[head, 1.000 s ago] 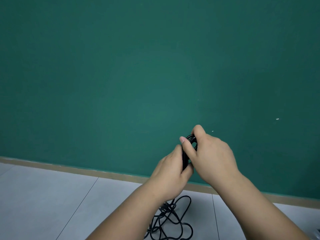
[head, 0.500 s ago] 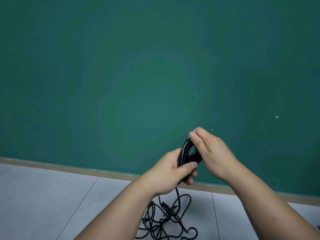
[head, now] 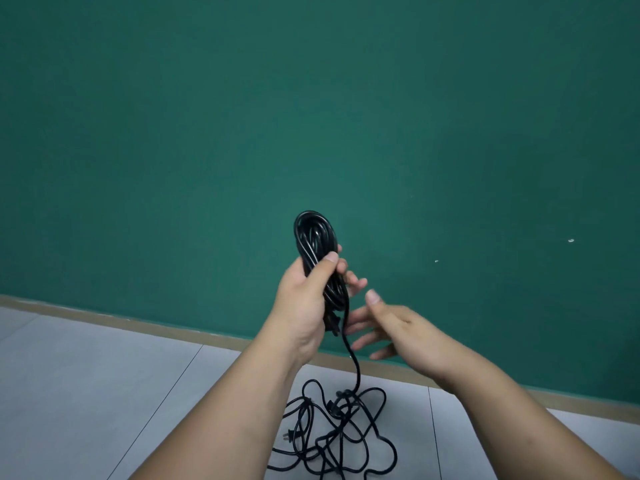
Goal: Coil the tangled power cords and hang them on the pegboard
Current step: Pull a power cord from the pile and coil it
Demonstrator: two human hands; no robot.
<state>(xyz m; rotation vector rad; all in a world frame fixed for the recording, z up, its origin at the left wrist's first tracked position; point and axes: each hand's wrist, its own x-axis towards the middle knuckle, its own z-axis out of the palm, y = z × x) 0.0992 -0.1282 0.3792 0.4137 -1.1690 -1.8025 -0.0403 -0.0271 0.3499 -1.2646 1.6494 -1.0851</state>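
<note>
My left hand (head: 308, 299) grips a black power cord coil (head: 313, 235), held upright in front of the green wall. Several loops stick out above my fist. One strand (head: 352, 355) hangs from the coil down to a tangled heap of black cords (head: 337, 434) on the floor below my arms. My right hand (head: 391, 327) is just right of the coil, fingers spread and holding nothing, close to the hanging strand. A plug (head: 286, 435) shows at the heap's left side. No pegboard is in view.
A plain green wall (head: 311, 116) fills most of the view. A tan baseboard (head: 104, 318) runs along its foot. Grey floor tiles (head: 86, 393) lie below, with the cord heap between my forearms.
My left hand has raised the coil so its loops show above the fist. My right hand has let go of the coil and dropped to the right with fingers spread.
</note>
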